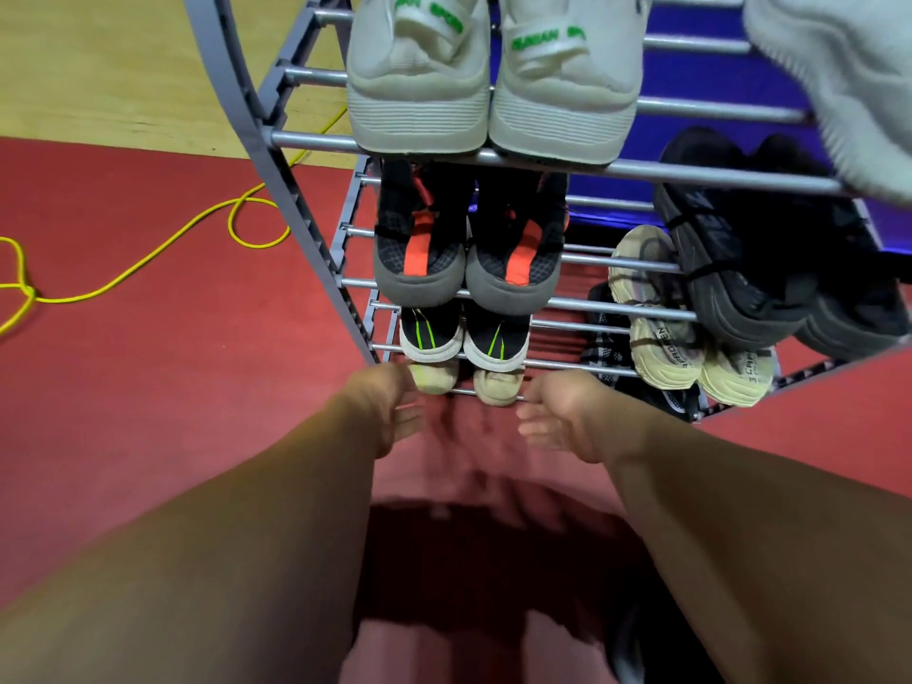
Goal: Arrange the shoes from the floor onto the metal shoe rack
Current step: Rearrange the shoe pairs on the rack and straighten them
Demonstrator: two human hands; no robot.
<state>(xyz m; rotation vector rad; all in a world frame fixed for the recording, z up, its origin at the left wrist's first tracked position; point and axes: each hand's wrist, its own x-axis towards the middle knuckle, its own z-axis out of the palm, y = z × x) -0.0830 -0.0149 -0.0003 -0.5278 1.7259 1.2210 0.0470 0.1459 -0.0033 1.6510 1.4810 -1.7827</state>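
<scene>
In front of rack [316, 141], left hand [390, 412], right hand [560, 419] empty, fingers loosely spread (blurred)

One head view — looking steeply down, close over the shoe rack [493, 160] and floor [172, 387].

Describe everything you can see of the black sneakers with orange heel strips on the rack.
The pair of black mesh sneakers with orange heel strips sits side by side on the second visible tier of the grey metal shoe rack, heels toward the camera. Thick grey rubbery-looking soles wrap each heel and cover the tier's front bar. The shoes press together along their inner sides. Their toes are hidden under the white sneakers with green lettering on the tier above.
</scene>
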